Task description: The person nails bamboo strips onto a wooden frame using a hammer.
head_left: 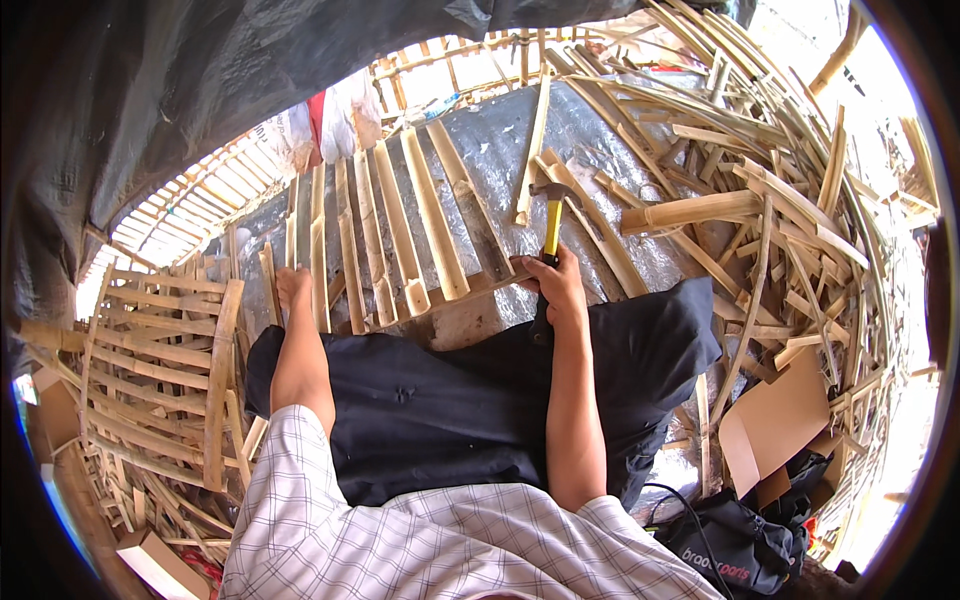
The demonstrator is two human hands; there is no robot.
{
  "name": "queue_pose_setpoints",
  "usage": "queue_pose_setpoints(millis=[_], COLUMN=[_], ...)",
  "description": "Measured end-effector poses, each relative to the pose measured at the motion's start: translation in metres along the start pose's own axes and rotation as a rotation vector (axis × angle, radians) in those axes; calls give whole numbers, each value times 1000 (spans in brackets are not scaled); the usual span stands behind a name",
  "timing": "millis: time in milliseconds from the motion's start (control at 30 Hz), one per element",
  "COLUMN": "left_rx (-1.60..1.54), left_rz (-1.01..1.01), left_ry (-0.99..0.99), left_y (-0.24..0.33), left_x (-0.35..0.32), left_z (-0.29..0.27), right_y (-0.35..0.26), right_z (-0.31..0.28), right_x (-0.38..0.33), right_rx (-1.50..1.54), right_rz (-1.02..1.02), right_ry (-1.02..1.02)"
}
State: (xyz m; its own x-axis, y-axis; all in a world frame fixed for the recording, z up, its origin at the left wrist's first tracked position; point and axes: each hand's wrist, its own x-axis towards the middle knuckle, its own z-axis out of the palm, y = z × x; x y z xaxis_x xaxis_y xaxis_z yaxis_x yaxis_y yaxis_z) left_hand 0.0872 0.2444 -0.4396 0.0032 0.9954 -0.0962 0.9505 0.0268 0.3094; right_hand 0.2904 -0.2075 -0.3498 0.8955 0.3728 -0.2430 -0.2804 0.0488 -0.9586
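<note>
A claw hammer (pixel 553 228) with a yellow and black handle stands head up in my right hand (pixel 563 285), whose fingers are closed around it. That hand is beside the right end of a crosswise bamboo strip (pixel 476 288). Across this strip lie several split bamboo slats (pixel 402 228), side by side with gaps, reaching away from me. At the left end of the row, my left hand (pixel 294 286) is closed at the near end of a bamboo slat (pixel 292 228); its fingertips are partly hidden. Dark cloth (pixel 440 400) covers my lap below the slats.
A finished-looking slatted bamboo panel (pixel 160 370) leans at the left. Loose bamboo pieces (pixel 760 240) are heaped at the right. Grey plastic sheeting (pixel 500 125) lies beneath the slats. A cardboard piece (pixel 775 420) and black bag (pixel 740 535) sit at the lower right.
</note>
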Motion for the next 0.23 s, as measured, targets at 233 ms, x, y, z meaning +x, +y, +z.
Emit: queue_pose_setpoints(millis=[233], left_rx=[-55], left_rz=[-82], left_ry=[-118], left_y=[16], left_x=[-6], left_z=[-14], right_y=[-5], right_z=[-4], right_x=[-3], right_rx=[189], right_rz=[-8], right_ry=[-2])
